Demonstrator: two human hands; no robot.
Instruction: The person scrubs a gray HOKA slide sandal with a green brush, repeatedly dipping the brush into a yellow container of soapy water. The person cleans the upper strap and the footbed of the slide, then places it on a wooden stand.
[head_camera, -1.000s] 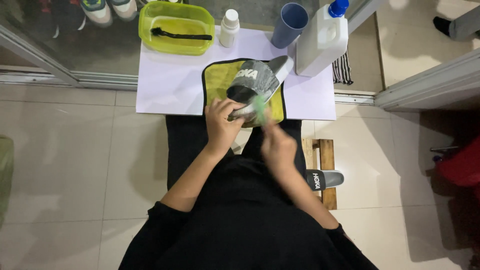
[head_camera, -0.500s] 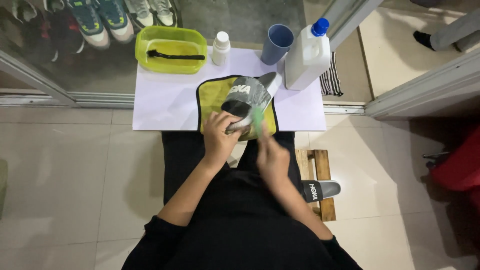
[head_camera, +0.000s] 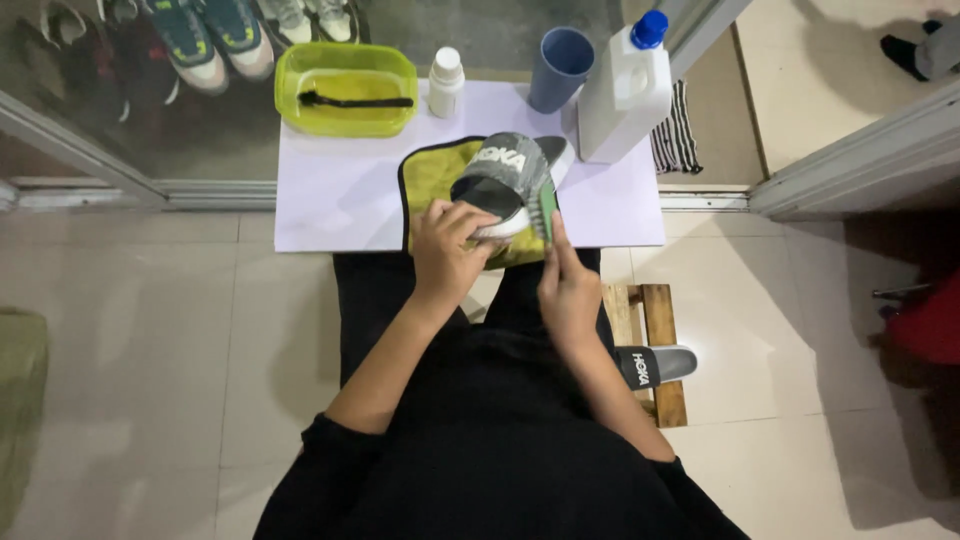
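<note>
- Over the yellow cloth, the grey slide sandal sits tilted, strap side up, so its edge is exposed to the brush.
- Left hand has its grip clamped on the sandal's near end, pinning it steady.
- Right hand has its grip closed round a green brush, bristles against the sandal's right edge.
- Cloth lies under the work, likely to catch drips off the white tabletop.
- Green tub with a dark brush, small white bottle, blue cup and white jug line the far edge, within reach but clear of the hands.
- Matching sandal lies on the floor by the wooden stool.
</note>
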